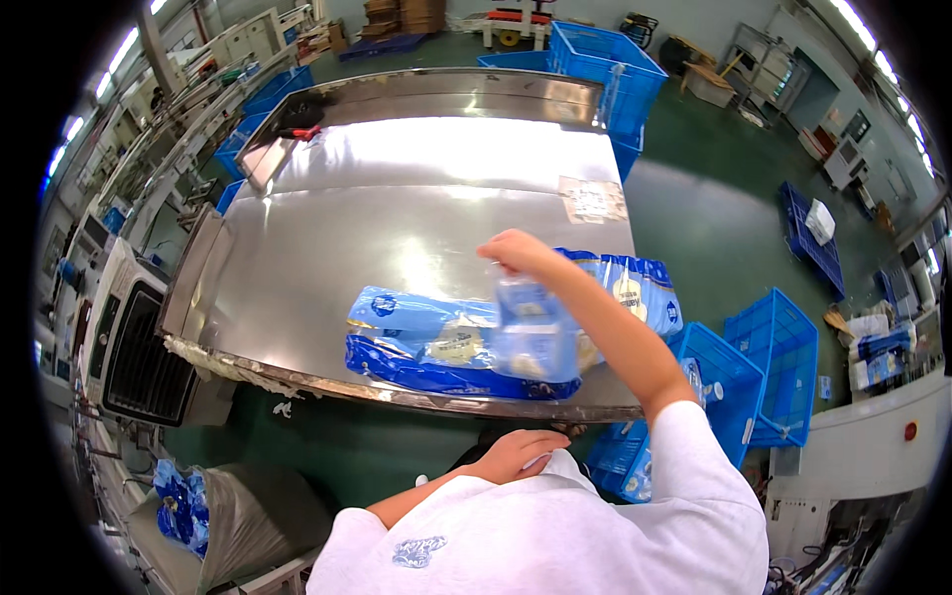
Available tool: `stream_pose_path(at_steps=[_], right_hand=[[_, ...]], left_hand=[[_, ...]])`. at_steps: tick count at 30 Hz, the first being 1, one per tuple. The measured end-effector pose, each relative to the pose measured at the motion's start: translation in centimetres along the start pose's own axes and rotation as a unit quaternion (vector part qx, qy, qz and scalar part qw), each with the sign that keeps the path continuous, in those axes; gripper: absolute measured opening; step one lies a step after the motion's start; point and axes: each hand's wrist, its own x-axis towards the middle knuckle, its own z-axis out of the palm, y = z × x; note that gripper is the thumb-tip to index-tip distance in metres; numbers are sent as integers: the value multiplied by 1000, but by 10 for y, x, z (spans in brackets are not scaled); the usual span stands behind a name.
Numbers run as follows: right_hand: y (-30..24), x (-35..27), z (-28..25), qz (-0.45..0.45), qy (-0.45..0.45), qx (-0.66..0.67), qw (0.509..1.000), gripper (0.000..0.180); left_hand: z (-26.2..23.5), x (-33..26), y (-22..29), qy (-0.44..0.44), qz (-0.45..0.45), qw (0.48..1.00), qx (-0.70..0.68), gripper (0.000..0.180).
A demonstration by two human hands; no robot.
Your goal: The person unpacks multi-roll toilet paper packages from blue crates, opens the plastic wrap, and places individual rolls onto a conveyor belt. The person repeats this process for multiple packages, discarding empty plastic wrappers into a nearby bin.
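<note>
My right hand [518,252] is raised over the metal table with its fingers closed on the top of a small light-blue pack [535,332]. The pack hangs down and is smeared by motion, so its contents cannot be made out. Under and beside it, a long blue printed plastic package [426,337] lies along the table's near edge. A second blue printed package [635,288] lies behind my right forearm, partly hidden by it. Held low against my white shirt, my left hand [521,456] is empty, its fingers stretched out.
The metal table [327,238] has raised sides and a worn front edge. A paper sheet [593,200] is stuck near its right side, and a red-handled tool [302,132] lies far left. Blue crates [773,367] stand right. A sack [248,516] holds blue film at lower left.
</note>
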Motion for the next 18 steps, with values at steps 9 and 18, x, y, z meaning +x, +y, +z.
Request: stream_pose_path(at_steps=[9, 18], right_hand=[[17, 83, 251, -61, -122, -152, 979, 39], [60, 26, 239, -161, -97, -280, 941, 34]], left_hand=[[-23, -21, -48, 158, -236, 958, 41, 22], [-30, -72, -163, -26, -426, 797, 428, 62]])
